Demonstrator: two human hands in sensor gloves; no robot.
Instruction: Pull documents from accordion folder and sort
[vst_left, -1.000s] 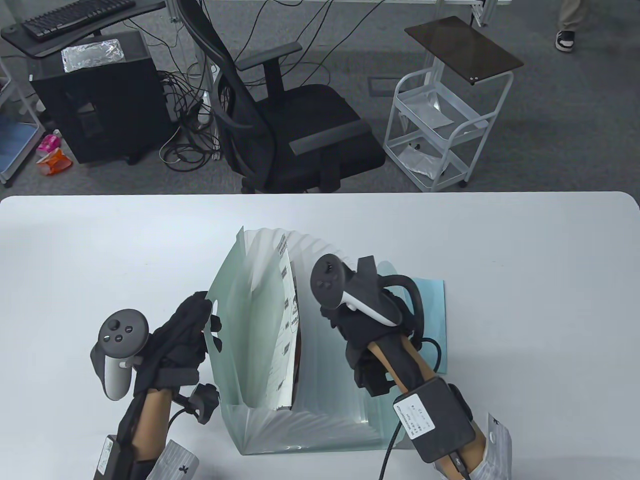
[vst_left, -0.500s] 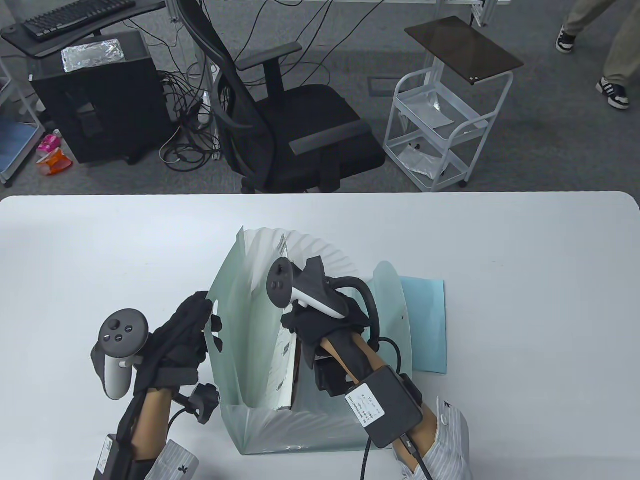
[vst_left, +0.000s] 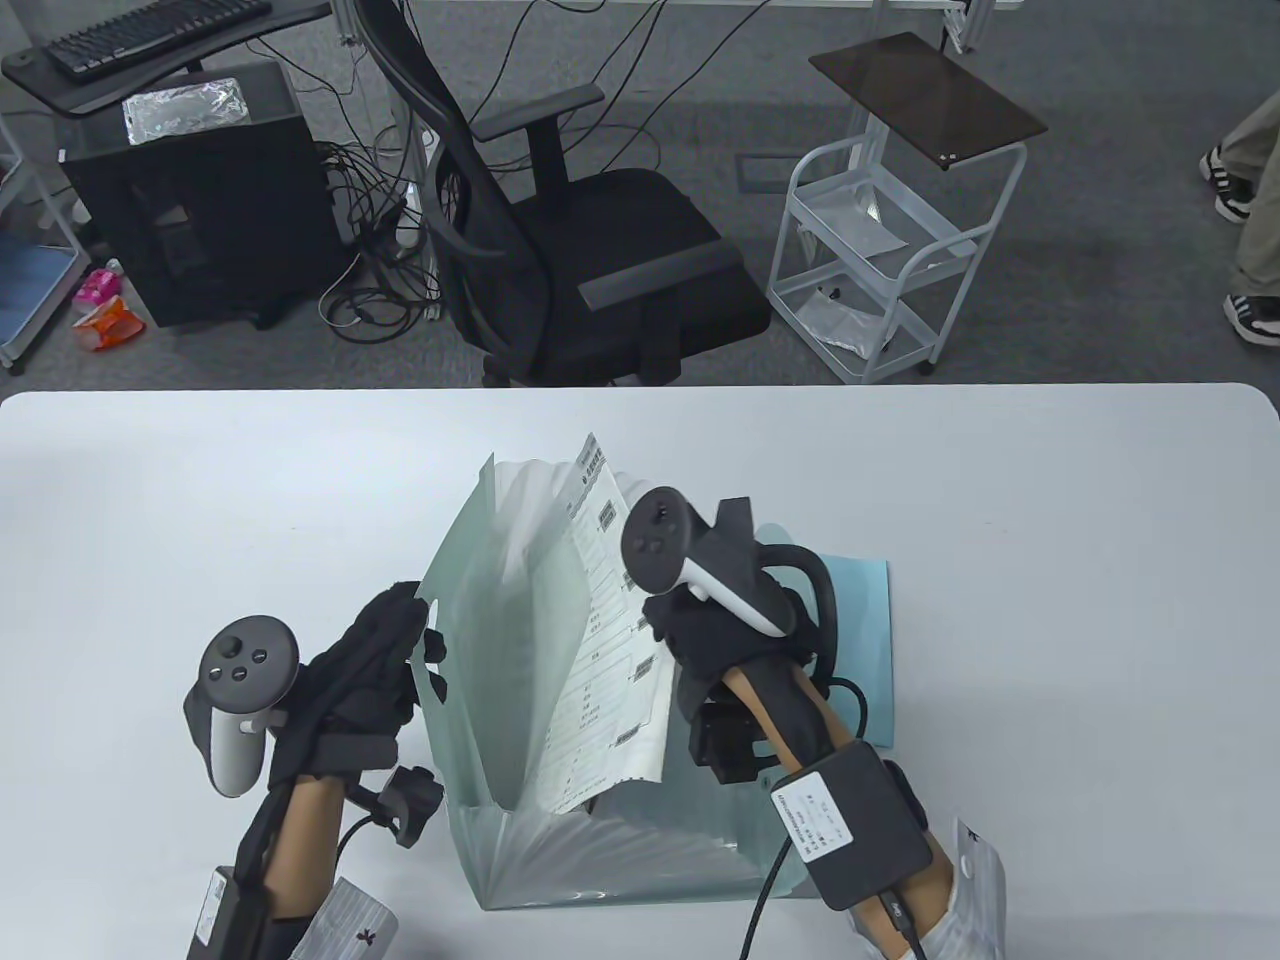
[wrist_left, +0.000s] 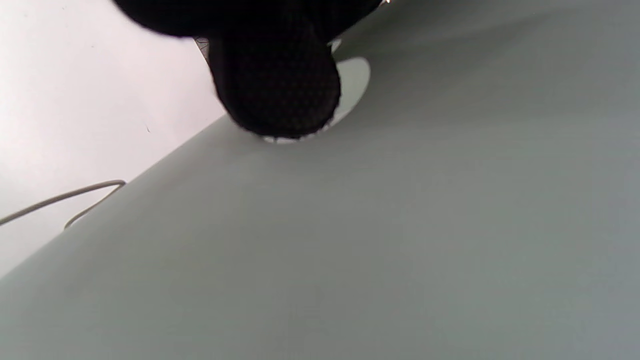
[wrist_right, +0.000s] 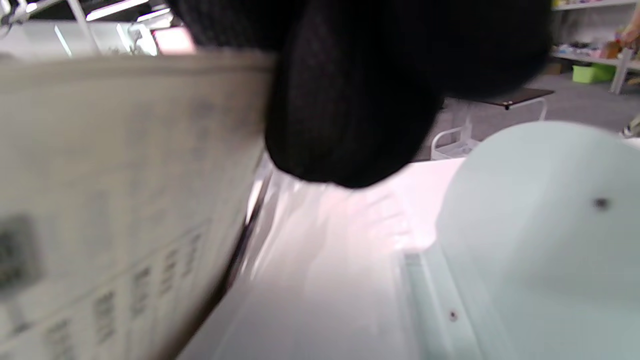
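The translucent green plastic accordion folder (vst_left: 560, 720) stands fanned open near the white table's (vst_left: 1050, 560) front edge. The left hand (vst_left: 355, 665) grips its front flap; the right hand (vst_left: 715, 630) pinches a white printed sheet (vst_left: 600, 650), partly drawn out. One light-blue sheet (vst_left: 855, 640) lies beside the folder; sorting has barely begun.

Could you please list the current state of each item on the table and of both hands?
accordion folder: open, pockets fanned out
printed document: partly lifted out of the folder, tilted
blue sheet: flat on the table, beside the folder
left hand: grips the folder's front panel
right hand: holds the printed document
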